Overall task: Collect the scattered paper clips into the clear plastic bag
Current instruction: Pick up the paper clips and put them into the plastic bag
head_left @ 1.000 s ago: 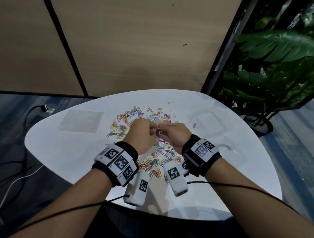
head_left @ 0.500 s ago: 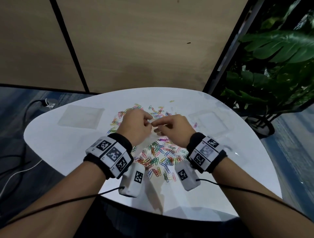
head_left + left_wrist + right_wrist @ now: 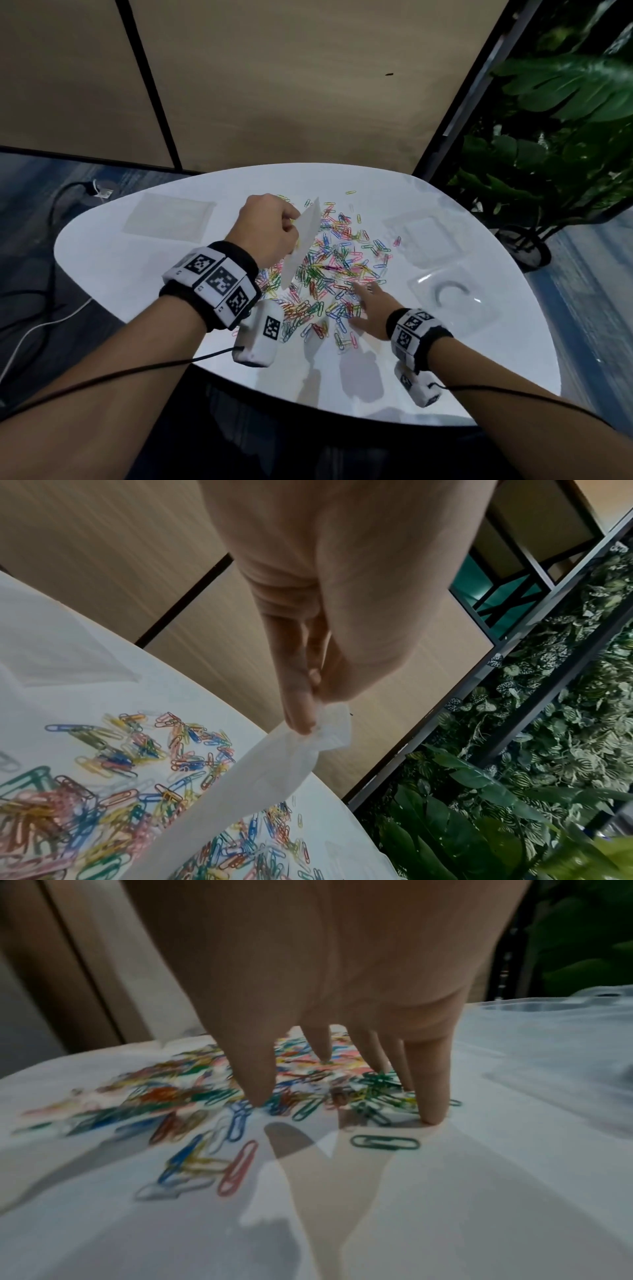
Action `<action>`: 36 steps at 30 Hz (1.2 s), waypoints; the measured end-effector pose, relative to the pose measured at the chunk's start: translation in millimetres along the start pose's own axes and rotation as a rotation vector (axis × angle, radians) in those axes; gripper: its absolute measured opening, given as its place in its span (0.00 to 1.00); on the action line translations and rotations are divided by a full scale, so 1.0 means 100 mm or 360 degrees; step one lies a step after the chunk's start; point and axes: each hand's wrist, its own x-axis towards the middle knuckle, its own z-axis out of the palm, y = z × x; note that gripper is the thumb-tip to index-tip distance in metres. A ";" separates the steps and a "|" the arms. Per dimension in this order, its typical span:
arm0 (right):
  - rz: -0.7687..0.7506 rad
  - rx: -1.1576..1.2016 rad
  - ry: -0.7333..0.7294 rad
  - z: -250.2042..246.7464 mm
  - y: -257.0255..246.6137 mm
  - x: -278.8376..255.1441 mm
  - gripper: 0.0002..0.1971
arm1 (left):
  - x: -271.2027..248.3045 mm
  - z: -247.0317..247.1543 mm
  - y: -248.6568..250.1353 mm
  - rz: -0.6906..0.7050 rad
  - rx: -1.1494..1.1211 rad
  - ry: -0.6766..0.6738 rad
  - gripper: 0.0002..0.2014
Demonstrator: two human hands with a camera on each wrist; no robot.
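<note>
Many coloured paper clips [image 3: 329,270] lie scattered over the middle of the white table [image 3: 137,294]. My left hand [image 3: 270,229] is raised above the pile and pinches the top corner of a small clear plastic bag [image 3: 303,240], which hangs down slanted. The left wrist view shows finger and thumb of that left hand [image 3: 308,696] squeezing the bag [image 3: 274,772] over the clips [image 3: 113,791]. My right hand [image 3: 368,308] is low at the near right edge of the pile, fingers spread and straight. In the right wrist view its fingertips [image 3: 433,1115] touch the table among the clips [image 3: 301,1096].
Another flat clear bag [image 3: 168,217] lies at the table's far left. More clear plastic packaging [image 3: 421,236] and a clear tray [image 3: 452,301] sit on the right. A potted plant [image 3: 555,171] stands beyond the right edge. Cables [image 3: 30,325] run over the floor on the left.
Both hands were together on the bag above the pile. The right hand has let go and dropped onto the clips at the near right; the left has lifted the bag up and left.
</note>
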 end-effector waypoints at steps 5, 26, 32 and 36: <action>-0.0168 -0.0248 0.0354 0.10 -0.24 0.04 0.17 | 0.01 0.04 -0.05 0.0007 0.0050 -0.0074 0.15; -0.0382 0.2616 0.0163 -1.15 -0.68 -0.54 0.08 | -0.06 0.25 0.08 0.0023 0.0016 -0.0234 0.16; -0.0151 0.1951 0.0394 -1.04 -0.70 -0.43 0.10 | -0.13 0.34 0.17 0.0108 -0.0086 -0.0195 0.16; -0.0229 0.1436 0.0586 -1.08 -0.73 -0.47 0.06 | -0.15 0.36 0.19 0.0145 -0.0083 -0.0209 0.14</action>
